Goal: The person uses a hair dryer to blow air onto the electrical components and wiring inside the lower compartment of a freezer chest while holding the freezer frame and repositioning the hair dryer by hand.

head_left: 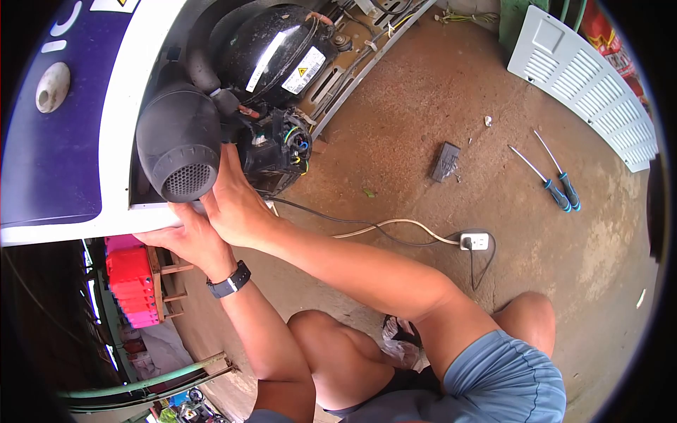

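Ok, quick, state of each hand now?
Left hand: by the white edge; can't tell if holding.
Right hand: at the dryer; grip hidden, can't tell.

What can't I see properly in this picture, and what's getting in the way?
All in the head view:
- Right hand: some fingers reach behind the black blower, which hides their tips.
- White label on the black dome: its writing is too small to read.
- Purple and white appliance: cut off by the left and top edges.
- Red sack: cut off by the dark curved edge.
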A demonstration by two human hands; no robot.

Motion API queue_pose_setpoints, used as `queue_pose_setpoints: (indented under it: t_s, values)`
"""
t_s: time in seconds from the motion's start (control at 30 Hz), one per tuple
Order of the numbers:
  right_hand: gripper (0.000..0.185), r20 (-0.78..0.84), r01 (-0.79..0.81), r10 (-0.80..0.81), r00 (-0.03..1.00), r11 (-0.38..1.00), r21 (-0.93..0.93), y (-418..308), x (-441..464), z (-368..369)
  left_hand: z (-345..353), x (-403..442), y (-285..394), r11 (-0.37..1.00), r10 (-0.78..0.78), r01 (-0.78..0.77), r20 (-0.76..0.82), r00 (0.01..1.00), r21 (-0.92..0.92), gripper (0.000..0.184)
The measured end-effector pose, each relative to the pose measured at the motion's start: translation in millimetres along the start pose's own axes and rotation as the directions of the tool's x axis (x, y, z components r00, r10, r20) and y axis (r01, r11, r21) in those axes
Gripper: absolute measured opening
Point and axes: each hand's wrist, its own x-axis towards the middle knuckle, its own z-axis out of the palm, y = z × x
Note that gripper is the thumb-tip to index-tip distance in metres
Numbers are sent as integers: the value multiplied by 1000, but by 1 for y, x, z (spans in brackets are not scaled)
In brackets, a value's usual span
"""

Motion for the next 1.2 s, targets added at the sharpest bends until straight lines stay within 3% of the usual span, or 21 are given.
queue_pose_setpoints:
  t_s: [0.17,0.27,0.7,0.77,0.8,0.83,0.93,0.97,1.03,1.1,1.13,1.17,1.2]
  values:
    - [61,5,-22,22,1000,1000,0,1,-3,1,-1,-1,-3,995,69,-69,0,998,67,80]
    - [60,-13,-33,33,999,999,22,-2,-3,1,1,0,5,999,13,-13,-16,1000,29,81]
    - [59,30,1,-1,1000,1000,0,2,-4,-1,1,-2,3,999,35,-35,-13,999,22,83]
    - [60,41,-10,10,999,1000,4,0,-7,-5,2,-5,4,985,158,-153,-72,985,79,82]
    - [59,89,-47,46,995,999,7,0,-9,-10,-2,-6,11,900,351,-278,-180,919,336,80]
    - [58,134,-84,82,988,996,8,-1,-7,-13,3,-9,19,896,434,-379,-279,857,231,67]
    - [60,111,-1,1,994,1000,7,3,-3,-10,-1,-14,34,898,436,-435,-1,900,-59,50]
    - [64,90,30,-34,995,999,44,4,-1,-10,3,-20,35,947,314,-311,16,949,-80,49]
    - [65,73,4,-10,997,997,72,7,2,-9,10,-22,36,932,-12,16,14,1000,-361,47]
    - [68,109,138,-142,984,990,43,9,4,-14,12,-28,42,893,-86,67,-22,996,-445,43]
    - [68,124,102,-109,986,993,63,8,8,-17,8,-31,40,926,-8,-20,-72,997,-378,38]
    - [55,155,-39,16,988,988,149,5,7,-20,5,-41,36,917,-66,30,-78,995,-399,32]
    - [51,170,-66,45,984,991,119,7,7,-20,2,-50,22,885,-144,100,-62,988,-455,26]
